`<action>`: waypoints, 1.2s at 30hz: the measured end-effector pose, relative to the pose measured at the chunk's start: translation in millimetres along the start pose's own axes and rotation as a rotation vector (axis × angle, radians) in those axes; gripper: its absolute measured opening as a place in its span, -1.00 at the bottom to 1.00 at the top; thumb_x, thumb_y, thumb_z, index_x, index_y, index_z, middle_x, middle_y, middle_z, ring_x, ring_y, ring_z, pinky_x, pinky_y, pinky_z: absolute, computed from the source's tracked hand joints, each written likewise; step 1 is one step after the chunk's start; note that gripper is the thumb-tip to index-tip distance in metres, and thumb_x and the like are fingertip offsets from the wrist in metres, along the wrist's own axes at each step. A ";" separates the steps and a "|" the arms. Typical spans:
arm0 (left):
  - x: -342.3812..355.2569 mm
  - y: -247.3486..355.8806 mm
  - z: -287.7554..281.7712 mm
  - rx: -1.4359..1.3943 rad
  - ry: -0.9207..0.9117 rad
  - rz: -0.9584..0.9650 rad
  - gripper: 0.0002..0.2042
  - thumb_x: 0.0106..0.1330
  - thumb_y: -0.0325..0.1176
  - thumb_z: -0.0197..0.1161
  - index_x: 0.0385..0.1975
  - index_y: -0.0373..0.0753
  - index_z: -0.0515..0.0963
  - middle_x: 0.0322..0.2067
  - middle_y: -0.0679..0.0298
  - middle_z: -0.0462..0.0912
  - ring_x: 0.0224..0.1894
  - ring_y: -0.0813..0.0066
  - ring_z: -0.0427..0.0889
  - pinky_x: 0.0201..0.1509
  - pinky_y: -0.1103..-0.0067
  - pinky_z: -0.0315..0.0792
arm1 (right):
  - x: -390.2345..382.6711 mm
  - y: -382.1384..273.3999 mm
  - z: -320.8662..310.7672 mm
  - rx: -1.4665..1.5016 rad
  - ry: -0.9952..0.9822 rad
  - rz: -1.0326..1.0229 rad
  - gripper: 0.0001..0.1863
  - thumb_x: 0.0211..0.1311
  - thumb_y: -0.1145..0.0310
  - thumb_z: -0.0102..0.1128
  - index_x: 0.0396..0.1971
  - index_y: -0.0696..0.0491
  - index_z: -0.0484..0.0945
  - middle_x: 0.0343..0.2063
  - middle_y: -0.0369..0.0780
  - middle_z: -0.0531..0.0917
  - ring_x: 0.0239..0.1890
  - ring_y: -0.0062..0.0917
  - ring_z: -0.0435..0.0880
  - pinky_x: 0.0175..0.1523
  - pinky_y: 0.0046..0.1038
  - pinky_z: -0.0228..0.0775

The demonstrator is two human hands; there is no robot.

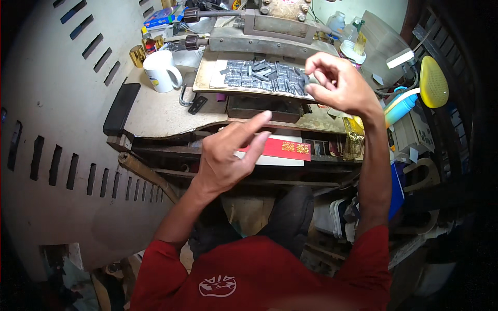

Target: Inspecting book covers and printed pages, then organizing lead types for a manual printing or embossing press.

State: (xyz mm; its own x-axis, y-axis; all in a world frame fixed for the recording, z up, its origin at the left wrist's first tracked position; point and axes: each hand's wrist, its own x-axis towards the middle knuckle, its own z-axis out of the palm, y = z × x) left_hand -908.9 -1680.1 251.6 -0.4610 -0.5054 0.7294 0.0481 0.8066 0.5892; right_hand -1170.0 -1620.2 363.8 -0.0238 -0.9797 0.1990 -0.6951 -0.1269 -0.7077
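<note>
A board under the press carries several small dark metal slugs, some lying loose on top. My right hand is at the board's right end with fingers curled by the slugs; what they hold, if anything, I cannot make out. Below the board, my left hand has index finger stretched out and thumb apart, holding nothing. It is over a red paper strip with gold print, which lies on a white sheet and is partly hidden by that hand.
A metal press stands behind. Left are a white mug, small bottles, a U-shaped shackle and a black bar. Right are a yellow lamp, a blue bottle and gold foil. A slotted panel borders the left.
</note>
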 end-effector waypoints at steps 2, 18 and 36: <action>4.5 -0.9 3.6 0.110 0.003 0.197 -0.57 0.22 -0.54 0.37 0.13 -0.13 0.65 -0.34 0.29 0.67 -0.47 0.51 0.66 -0.39 0.59 0.57 | -13.9 -5.1 7.3 0.188 -0.086 -0.055 -0.76 0.13 0.43 0.42 -0.22 0.08 0.57 -0.60 -0.52 0.33 -0.55 -0.86 0.26 -0.44 -0.66 0.12; -8.4 -2.0 10.3 -0.153 -0.124 0.131 -0.79 0.23 -0.70 0.35 -0.17 -0.33 0.62 -0.17 0.08 0.71 -0.26 0.34 0.76 -0.25 0.56 0.63 | -34.2 -3.1 28.1 -0.185 0.282 -0.070 -0.76 0.17 0.40 0.45 -0.18 0.11 0.67 -0.60 -0.41 0.41 -0.54 -0.73 0.36 -0.42 -0.56 0.23; -44.1 -20.2 -13.0 -0.795 -0.202 -0.695 -0.74 0.42 -0.52 0.30 0.08 -0.35 0.63 -0.23 0.12 0.77 -0.23 0.47 0.78 -0.15 0.61 0.70 | 16.7 -10.5 14.1 -0.313 -0.081 0.145 -0.60 0.09 0.20 0.45 -0.21 0.18 0.61 -0.67 -0.31 0.45 -0.58 -0.58 0.42 -0.42 -0.41 0.29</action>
State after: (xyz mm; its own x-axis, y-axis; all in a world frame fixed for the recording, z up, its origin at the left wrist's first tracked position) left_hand -878.1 -1678.1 212.1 -0.7440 -0.6575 0.1191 0.2476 -0.1058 0.9631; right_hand -1153.0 -1637.5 364.9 -0.0900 -0.9948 0.0486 -0.8753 0.0557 -0.4803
